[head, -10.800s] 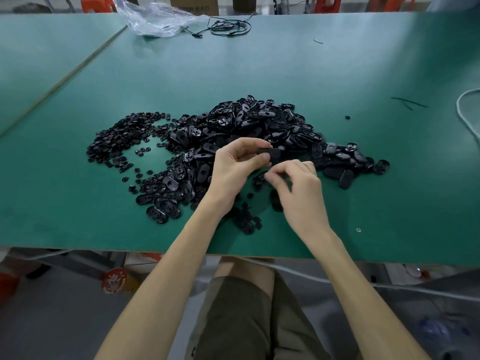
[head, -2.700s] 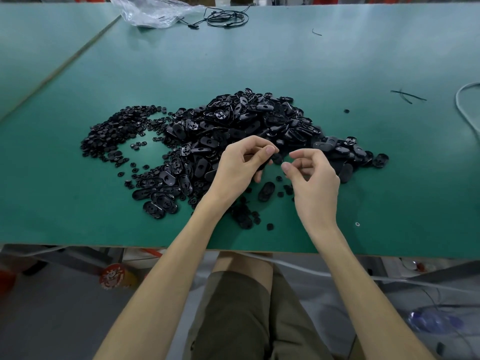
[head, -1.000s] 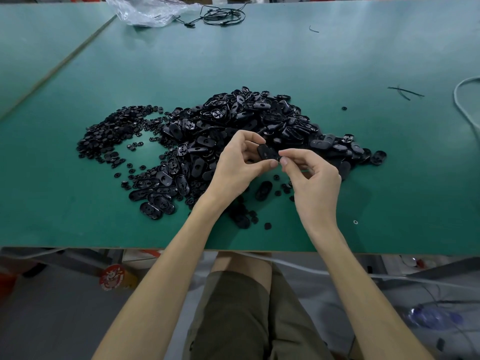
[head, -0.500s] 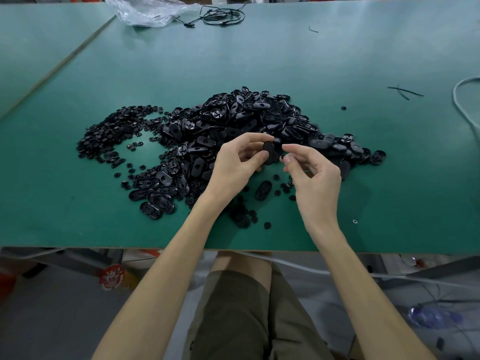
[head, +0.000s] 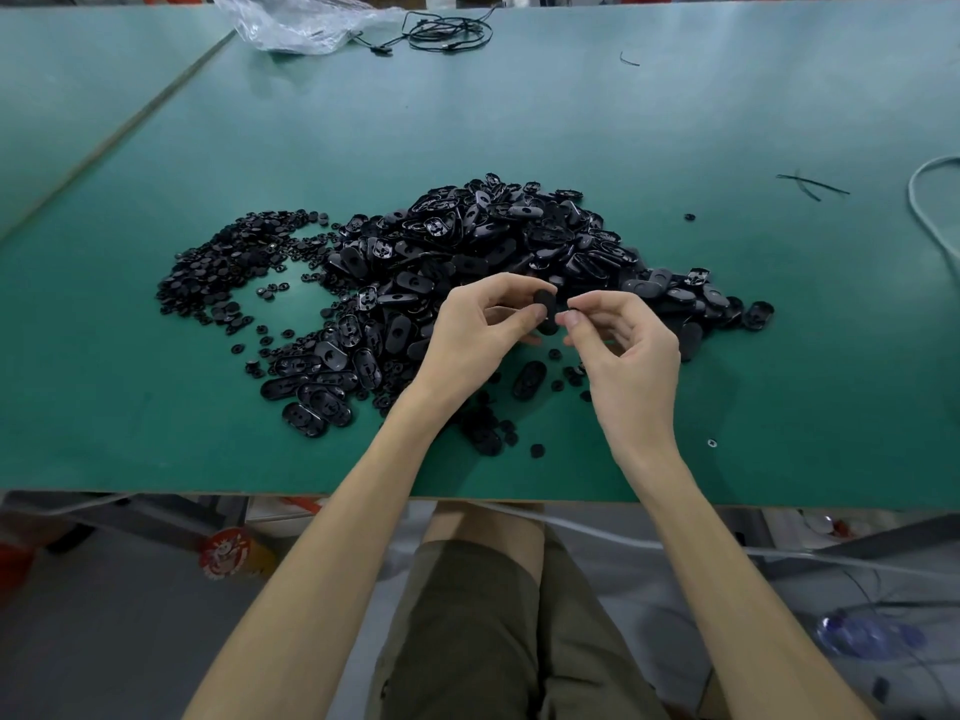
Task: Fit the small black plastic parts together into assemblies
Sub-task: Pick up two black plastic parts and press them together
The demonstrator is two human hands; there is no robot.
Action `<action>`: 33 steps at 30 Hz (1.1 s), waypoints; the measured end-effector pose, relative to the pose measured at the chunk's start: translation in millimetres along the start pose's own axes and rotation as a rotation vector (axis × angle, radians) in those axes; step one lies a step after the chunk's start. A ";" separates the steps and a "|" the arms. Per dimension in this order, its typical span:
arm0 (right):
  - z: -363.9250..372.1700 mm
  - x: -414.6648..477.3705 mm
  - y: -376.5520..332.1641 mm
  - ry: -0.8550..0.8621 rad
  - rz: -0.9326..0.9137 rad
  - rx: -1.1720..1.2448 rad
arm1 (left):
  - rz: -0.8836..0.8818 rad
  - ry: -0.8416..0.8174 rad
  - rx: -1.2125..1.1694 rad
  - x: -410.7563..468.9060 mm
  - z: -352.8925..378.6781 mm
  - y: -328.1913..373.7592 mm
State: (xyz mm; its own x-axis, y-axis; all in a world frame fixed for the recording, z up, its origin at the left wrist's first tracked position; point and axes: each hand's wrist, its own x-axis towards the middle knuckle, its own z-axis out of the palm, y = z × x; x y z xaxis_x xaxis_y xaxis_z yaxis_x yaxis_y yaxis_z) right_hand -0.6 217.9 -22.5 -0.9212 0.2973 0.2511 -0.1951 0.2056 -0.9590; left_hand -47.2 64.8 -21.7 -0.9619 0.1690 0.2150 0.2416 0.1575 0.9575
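Above the green table (head: 675,122), the left hand (head: 475,330) pinches a black part (head: 545,299).

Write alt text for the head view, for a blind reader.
Two bare hands meet over a green table: the left hand pinches a black oval part, and the right hand holds pinched fingertips beside it. Behind lies a heap of black plastic parts, with smaller round pieces to its left.

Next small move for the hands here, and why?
Probably bring the right hand the last bit across and press its pinched fingertips onto the black oval plastic part that the left hand pinches: the two nearly touch, and whatever the right hand holds is too small to see.
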 end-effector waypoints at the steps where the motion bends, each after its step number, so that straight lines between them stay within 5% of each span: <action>1: 0.0 0.0 -0.2 -0.003 -0.003 0.003 | -0.003 0.002 -0.008 0.0 0.0 -0.4; 20: 0.4 1.1 0.2 -0.027 -0.006 -0.028 | -0.004 0.023 -0.007 2.3 -1.3 -0.3; 33: -1.3 2.7 3.9 0.024 -0.041 -0.035 | 0.041 -0.116 -0.058 -0.4 1.2 3.0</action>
State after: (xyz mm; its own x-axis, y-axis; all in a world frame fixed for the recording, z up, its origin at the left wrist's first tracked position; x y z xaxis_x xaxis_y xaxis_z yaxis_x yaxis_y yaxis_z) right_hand -3.4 220.7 -25.4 -0.9040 0.3104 0.2940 -0.2205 0.2507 -0.9426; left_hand -46.0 66.4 -19.2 -0.9294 0.2861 0.2332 0.2689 0.0921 0.9587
